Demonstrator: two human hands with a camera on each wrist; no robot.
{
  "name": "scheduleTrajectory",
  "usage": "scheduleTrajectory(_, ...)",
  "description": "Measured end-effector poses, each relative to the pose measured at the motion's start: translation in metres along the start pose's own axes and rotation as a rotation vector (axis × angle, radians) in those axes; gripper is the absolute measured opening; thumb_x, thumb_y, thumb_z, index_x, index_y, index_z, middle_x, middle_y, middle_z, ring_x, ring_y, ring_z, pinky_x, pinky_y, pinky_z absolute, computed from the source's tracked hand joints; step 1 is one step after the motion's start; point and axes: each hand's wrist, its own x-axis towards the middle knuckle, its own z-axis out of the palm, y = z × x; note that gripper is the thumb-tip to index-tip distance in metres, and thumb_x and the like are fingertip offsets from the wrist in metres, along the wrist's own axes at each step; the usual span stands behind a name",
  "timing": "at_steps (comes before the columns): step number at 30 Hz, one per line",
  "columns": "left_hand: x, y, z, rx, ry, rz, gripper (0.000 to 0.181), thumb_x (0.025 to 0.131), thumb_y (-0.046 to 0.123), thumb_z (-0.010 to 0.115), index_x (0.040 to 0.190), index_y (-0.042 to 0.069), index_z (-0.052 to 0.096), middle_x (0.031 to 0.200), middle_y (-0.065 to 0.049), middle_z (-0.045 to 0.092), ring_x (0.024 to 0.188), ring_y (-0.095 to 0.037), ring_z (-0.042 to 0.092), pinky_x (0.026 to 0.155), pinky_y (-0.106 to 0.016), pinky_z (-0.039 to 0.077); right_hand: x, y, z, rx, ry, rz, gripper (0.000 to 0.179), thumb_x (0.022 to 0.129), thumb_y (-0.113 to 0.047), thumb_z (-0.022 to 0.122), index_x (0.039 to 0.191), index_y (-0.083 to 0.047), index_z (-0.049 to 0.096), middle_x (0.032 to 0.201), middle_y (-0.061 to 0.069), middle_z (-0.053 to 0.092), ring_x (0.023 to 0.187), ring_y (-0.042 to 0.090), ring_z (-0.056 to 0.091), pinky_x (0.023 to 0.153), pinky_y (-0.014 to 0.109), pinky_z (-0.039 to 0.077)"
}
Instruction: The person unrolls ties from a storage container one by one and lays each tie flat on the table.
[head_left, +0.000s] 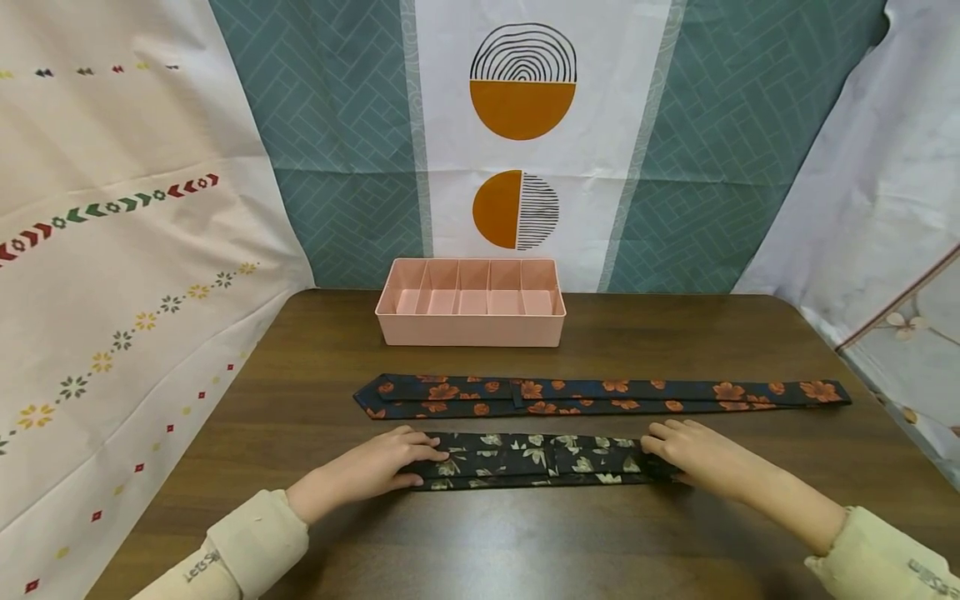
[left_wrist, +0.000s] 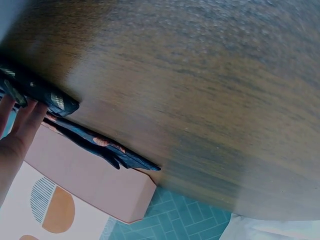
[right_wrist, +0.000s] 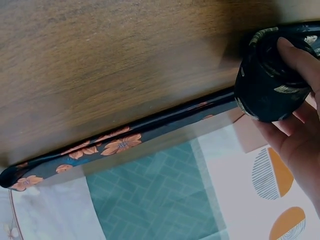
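Note:
A black necktie [head_left: 517, 460] with pale leafy flowers lies crosswise on the table, its back side up. Its right end is wound into a roll [right_wrist: 267, 85], which my right hand [head_left: 693, 450] grips between thumb and fingers. At the tie's left end, my left hand [head_left: 390, 462] rests with fairly straight fingers [left_wrist: 31, 120] on the cloth. Part of that end is hidden under the hand. Just beyond lies a second, dark navy necktie [head_left: 570, 393] with orange flowers, stretched out flat, its pointed wide end to the left. Neither hand touches it.
Behind both ties stands a pink box [head_left: 472, 330] with several compartments, nothing visible inside. The wooden table [head_left: 480, 542] ends at a patterned cloth backdrop [head_left: 345, 167]. Light cloths hang at the left and right sides.

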Motion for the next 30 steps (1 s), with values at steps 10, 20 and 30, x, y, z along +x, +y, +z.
scheduleTrajectory(10,0.0,0.001,0.0,0.002,0.005,0.002,0.042,0.085,0.019,0.068,0.126,0.014,0.061,0.124,-0.009,0.061,0.114,-0.027,0.055,0.093,-0.039,0.049,-0.002,0.001,0.003,0.01,0.015,-0.005,0.045,0.062,-0.01,0.085,0.096,-0.013,0.056,0.095,0.005,0.06,0.085,0.027,0.063,0.068,0.04,0.054)
scheduleTrajectory(20,-0.001,0.001,-0.001,-0.007,0.007,-0.004,0.042,0.085,0.019,0.068,0.126,0.013,0.061,0.126,-0.01,0.06,0.115,-0.027,0.055,0.092,-0.039,0.049,-0.008,0.002,0.0,0.04,0.012,0.041,0.043,0.064,-0.01,0.083,0.096,-0.013,0.054,0.1,0.011,0.063,0.091,0.032,0.064,0.076,0.047,0.053)
scheduleTrajectory(30,-0.001,0.001,0.0,-0.005,0.005,0.002,0.042,0.085,0.019,0.068,0.126,0.013,0.061,0.126,-0.01,0.06,0.114,-0.027,0.055,0.091,-0.039,0.05,-0.011,0.004,0.001,0.014,-0.012,0.067,0.044,0.061,-0.008,0.084,0.096,-0.009,0.058,0.106,0.021,0.061,0.093,0.04,0.064,0.074,0.049,0.053)
